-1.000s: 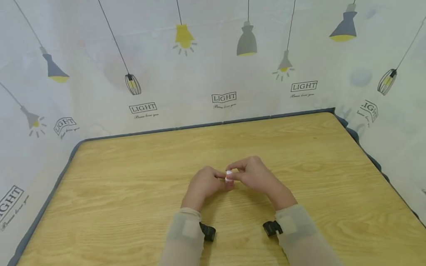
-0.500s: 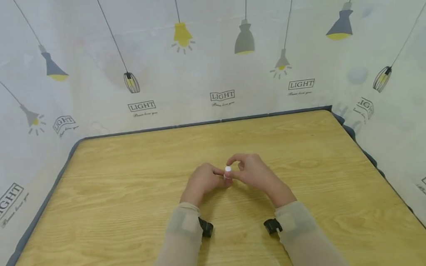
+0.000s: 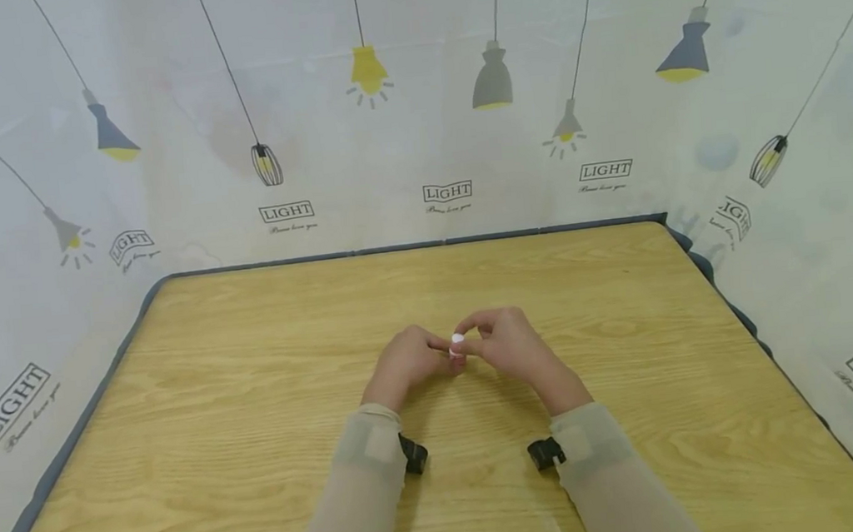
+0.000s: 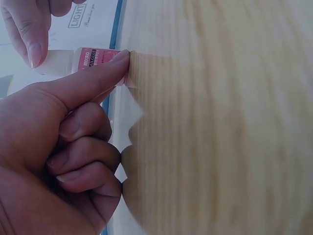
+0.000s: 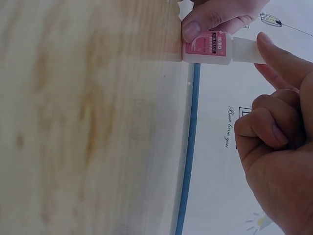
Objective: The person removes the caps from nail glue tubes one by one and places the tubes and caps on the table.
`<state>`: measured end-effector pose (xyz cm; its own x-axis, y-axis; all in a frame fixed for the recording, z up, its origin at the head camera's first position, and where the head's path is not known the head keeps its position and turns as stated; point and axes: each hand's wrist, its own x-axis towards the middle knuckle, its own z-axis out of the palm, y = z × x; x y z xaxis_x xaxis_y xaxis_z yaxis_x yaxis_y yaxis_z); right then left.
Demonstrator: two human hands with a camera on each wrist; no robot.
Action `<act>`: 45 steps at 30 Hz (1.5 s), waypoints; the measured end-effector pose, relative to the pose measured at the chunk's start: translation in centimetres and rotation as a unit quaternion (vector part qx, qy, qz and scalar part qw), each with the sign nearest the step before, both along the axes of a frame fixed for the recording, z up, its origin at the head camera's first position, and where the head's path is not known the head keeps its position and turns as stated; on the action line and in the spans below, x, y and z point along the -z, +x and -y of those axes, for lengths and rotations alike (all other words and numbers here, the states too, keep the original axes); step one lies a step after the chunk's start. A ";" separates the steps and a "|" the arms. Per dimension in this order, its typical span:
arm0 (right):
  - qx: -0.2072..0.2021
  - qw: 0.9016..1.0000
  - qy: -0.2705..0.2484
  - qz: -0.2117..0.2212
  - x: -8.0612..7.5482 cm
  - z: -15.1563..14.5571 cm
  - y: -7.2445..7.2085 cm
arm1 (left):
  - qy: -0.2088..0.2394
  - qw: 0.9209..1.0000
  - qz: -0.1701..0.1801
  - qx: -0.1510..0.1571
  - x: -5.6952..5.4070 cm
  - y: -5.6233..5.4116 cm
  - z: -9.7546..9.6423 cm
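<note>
One small bottle (image 5: 207,58) with a pink label (image 5: 204,44) appears to stand upright on the wooden surface (image 3: 255,380), its base towards the wood in both wrist views; in the head view it sits just right of centre, below the middle of the frame, and it shows at the upper left of the left wrist view and the upper right of the right wrist view. The person's left grip (image 3: 409,357) pinches the bottle low down, thumb laid across the label and parted from the finger behind only by the bottle's thickness, the other fingers curled inward; the right grip (image 3: 511,344) is closed on the white cap (image 5: 247,50), thumb at one side and a finger opposite; this split, body to one side and cap to the other, probably serves to steady the bottle while the cap is worked; the low pinch likely leaves the upper end free for the other fingertips; whether the cap is loose or tight cannot be told.
</note>
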<state>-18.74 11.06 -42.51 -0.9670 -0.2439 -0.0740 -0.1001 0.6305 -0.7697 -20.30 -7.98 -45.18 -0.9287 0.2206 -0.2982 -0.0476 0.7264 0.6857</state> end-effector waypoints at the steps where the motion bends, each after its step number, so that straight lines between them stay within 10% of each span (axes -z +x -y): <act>1: 0.003 1.000 -0.004 0.004 0.1 0.0 0.0 | 0.000 1.000 0.000 0.000 -0.1 0.0 0.0; 45: -0.026 0.999 -0.037 0.015 0.1 -0.4 0.1 | 0.004 1.000 -0.012 -0.003 -0.1 0.2 0.0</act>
